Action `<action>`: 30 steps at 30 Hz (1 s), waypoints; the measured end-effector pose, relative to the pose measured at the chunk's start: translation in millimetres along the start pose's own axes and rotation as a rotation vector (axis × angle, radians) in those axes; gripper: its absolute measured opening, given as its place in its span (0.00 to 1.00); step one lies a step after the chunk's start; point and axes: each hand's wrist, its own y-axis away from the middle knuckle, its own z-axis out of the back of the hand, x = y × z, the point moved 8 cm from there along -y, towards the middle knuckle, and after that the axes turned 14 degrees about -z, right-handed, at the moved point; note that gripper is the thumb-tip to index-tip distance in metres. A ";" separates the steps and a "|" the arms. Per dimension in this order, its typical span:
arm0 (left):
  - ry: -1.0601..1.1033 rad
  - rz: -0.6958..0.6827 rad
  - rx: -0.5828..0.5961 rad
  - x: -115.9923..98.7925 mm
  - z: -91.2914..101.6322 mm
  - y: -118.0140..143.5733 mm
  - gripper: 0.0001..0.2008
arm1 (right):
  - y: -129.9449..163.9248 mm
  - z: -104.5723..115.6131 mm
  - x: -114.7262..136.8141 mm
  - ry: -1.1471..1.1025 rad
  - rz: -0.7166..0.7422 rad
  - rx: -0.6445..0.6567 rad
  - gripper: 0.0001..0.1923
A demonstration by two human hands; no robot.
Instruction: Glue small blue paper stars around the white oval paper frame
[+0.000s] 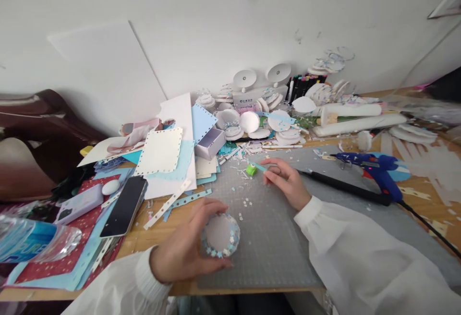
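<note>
My left hand [192, 240] is closed around the side of a round white disc [218, 232], thumb at the front and fingers behind. Small pale blue and white paper stars [227, 250] run around the disc's border. My right hand [284, 180] pinches a slim teal stick-like tool [258, 166], whose exact kind I cannot make out. Its tip is beside a small bright green object [251, 170] on the grey cutting mat [266, 257]. A few loose white stars [247, 202] lie on the mat between my hands.
To the right lie a blue glue gun [374, 163] and a long black-handled tool [345, 185]. White discs [249, 122] and paper scraps crowd the back. On the left are a phone [124, 207], punched paper sheets [160, 151] and a plastic bottle [39, 240].
</note>
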 end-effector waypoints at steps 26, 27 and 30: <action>0.599 0.219 -0.377 54.9 -4.3 -43.5 0.03 | 49.5 -35.1 35.8 0.152 0.172 0.306 0.11; 0.617 0.219 -0.372 56.1 -6.5 -44.2 0.03 | 50.0 -36.7 35.7 0.147 0.163 0.318 0.12; 0.607 0.193 -0.324 56.3 -11.7 -47.4 0.04 | 53.0 -43.3 40.5 0.253 0.228 0.310 0.15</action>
